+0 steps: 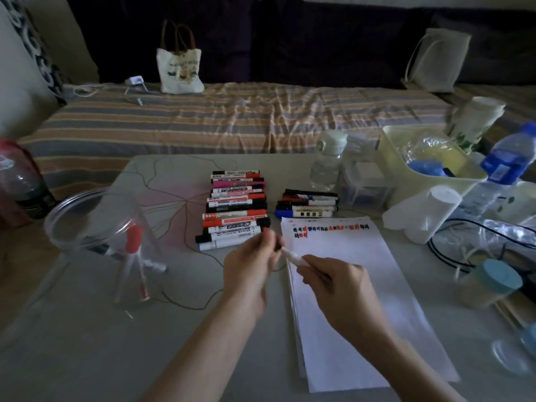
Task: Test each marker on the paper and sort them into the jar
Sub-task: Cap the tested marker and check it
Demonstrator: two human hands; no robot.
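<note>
Left hand [246, 264] is raised just left of the paper stack's [348, 300] top left corner, fingers curled and pinching the far end of a white marker [291, 256]; a small red piece shows at its fingertips, but blur hides whether that is a cap. Right hand [336, 281] is over the upper left part of the paper, fingers wrapped around the marker's near end, so the barrel spans between both hands, tilted, above the paper's left edge. Far left of the paper: a dark plastic bottle with a red label [17, 181] at the table edge. Nearer, still well left of the paper: a clear plastic jar [95, 227], upright, holding a few markers, at least one with a red cap [134, 240]. Just left of the paper's top: a long row of markers [235, 208] lying side by side, caps red, black and pink. Just behind the paper's top edge: a smaller group of markers [307, 203], black, red and blue. The paper's top bears two short lines of black, red and blue test marks [327, 228]. Right of the paper: a white roll [435, 210], a cream bin [429, 163], a blue-labelled water bottle [504, 161], and a container with a blue lid [493, 282].
</note>
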